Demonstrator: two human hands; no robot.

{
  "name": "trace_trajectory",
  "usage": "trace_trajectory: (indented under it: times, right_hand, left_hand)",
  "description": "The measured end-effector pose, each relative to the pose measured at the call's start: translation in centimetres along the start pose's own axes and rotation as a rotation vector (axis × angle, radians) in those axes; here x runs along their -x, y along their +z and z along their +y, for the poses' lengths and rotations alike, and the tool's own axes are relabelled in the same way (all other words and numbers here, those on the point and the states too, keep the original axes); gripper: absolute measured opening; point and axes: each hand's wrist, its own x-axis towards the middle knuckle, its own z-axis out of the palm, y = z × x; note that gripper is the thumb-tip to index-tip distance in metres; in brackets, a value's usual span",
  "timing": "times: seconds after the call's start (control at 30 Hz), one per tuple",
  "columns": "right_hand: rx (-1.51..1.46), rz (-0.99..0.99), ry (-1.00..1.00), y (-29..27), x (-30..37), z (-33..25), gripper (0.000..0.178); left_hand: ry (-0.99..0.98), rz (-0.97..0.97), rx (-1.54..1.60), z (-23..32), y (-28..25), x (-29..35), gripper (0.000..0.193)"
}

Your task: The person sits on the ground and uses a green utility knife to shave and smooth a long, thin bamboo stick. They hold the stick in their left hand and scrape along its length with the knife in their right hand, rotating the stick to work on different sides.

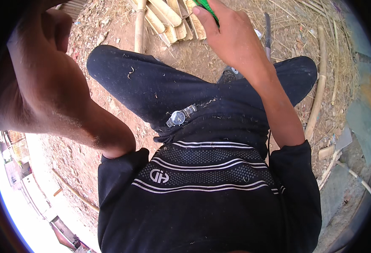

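Head view: green object [212, 11] in my right hand [235, 38], at the far edge.
The right is gripping it; my left arm [57, 86] is raised at the left, its hand too unclear to tell. If I shift suddenly, I think the wristwatch [178, 118] could slide from my dark trousers [151, 86]. The object's long axis slants from near right, pointing toward far left, where it is cut off.

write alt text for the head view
A seated person grips a partly cropped green object with the right hand; the left arm bends near the camera. A wristwatch lies on dark trousers, split bamboo on the ground beyond.
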Motion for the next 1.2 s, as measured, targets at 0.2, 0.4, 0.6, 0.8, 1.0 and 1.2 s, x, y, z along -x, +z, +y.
trace_trajectory:
  times: [0.2,0.4,0.6,0.8,1.0,1.2]
  right_hand:
    - [0.162,0.069,0.026,1.3,-0.5,1.6,0.023]
    - [-0.045,0.019,-0.045,0.3,0.6,-0.4,0.027]
    - [0.252,0.015,0.094,2.9,0.2,4.9,0.028]
    - [0.027,0.122,-0.159,2.5,2.1,1.4,0.03]
    - [0.021,-0.008,0.007,3.2,0.7,3.0,0.024]
    - [-0.042,0.109,-0.258,3.3,2.5,0.1,0.023]
  left_hand:
    - [0.002,-0.031,0.014,0.7,0.3,0.5,0.021]
    - [-0.016,-0.046,0.042,0.6,-0.2,1.1,0.021]
    - [-0.004,-0.129,0.099,0.9,-1.0,0.6,0.022]
    - [-0.019,-0.025,0.057,1.4,-0.4,1.9,0.025]
    - [-0.007,-0.038,0.052,2.0,-2.5,1.4,0.027]
    - [0.046,0.153,0.001,3.5,-2.1,1.5,0.026]
